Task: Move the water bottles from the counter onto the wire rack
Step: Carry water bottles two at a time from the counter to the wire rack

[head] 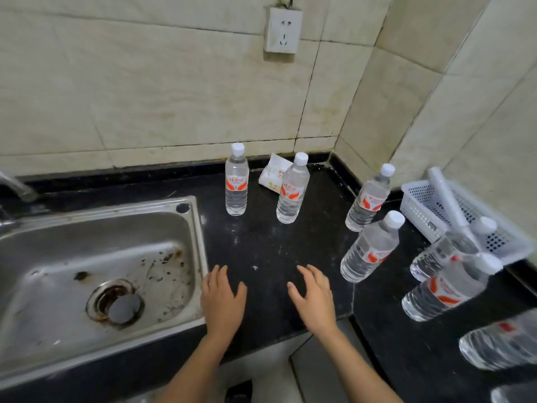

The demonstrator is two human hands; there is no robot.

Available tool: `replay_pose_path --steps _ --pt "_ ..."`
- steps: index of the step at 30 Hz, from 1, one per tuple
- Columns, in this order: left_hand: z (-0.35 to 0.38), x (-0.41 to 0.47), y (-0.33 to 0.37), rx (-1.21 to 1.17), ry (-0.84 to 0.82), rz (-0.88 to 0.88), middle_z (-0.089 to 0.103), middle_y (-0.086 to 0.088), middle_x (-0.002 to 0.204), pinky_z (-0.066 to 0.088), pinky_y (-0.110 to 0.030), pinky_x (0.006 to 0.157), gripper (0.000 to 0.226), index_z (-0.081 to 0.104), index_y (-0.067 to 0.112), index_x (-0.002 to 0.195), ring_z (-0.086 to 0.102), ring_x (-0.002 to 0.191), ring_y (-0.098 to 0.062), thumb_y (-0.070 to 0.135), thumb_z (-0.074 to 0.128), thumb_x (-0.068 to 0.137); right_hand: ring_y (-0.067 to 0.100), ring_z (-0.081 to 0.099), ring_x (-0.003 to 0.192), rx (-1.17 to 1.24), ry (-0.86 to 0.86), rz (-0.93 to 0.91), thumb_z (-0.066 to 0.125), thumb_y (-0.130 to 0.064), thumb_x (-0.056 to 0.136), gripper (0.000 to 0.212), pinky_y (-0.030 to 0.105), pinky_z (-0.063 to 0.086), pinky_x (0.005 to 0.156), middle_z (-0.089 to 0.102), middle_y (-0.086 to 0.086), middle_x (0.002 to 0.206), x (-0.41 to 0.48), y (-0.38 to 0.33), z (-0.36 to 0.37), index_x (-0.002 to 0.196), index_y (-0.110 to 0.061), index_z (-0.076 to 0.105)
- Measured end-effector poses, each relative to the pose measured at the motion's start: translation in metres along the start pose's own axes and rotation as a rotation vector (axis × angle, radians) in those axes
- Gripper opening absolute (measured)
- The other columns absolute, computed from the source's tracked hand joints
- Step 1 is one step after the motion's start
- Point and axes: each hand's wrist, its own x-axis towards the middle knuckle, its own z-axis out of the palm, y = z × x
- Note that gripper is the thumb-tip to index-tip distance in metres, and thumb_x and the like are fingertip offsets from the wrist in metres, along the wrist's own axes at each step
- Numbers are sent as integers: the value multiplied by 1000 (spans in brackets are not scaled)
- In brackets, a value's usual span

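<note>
Black speckled stone bench (261, 242) under us, and our left hand (222, 301) and right hand (313, 301) hover just above it, each grip spread and holding nothing. The clear plastic water bottles (369, 248) stand upright, ahead and to our right, so the right hand is nearer. We count eight bottles, two cut off by the frame edge. No wire rack is in view.

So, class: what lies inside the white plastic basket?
Inside the white perforated plastic basket a white plastic tube leans out over its rim. The basket's near end is hidden behind clear water bottles.
</note>
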Motion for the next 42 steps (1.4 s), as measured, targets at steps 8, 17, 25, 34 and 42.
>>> replay_pose_path --steps 8,17,25,34,42 --pt "10 102 20 -118 17 -52 31 -13 149 20 -39 115 58 31 5 139 20 139 -28 24 51 88 19 29 135 -40 -5 46 55 -32 88 58 29 23 111 35 5 145 92 -23 0 139 -15 34" --pt "9 194 61 -301 42 -43 24 -15 151 20 -42 114 90 15 9 145 20 140 -31 20 71 75 22 32 133 281 124 225 69 -23 79 72 28 27 107 37 11 141 174 -45 -1 139 -10 32" --pt "18 240 76 -499 63 -61 32 -10 146 28 -50 112 115 8 22 145 28 137 -28 16 84 59 19 42 128 576 198 256 80 -12 66 95 36 37 108 41 4 141 226 -42 6 141 -17 23" --pt "24 257 64 -514 -4 -134 57 -9 125 45 -37 95 85 37 19 131 57 110 -26 12 83 60 11 56 91 671 164 243 80 -7 64 66 33 46 88 53 -16 93 257 -32 17 110 -26 37" --pt "17 233 71 -484 -32 -158 60 -12 121 44 -36 92 79 39 16 129 58 108 -29 13 81 62 16 57 99 598 61 188 83 -13 62 69 33 46 92 54 -15 96 250 -20 5 111 -27 37"
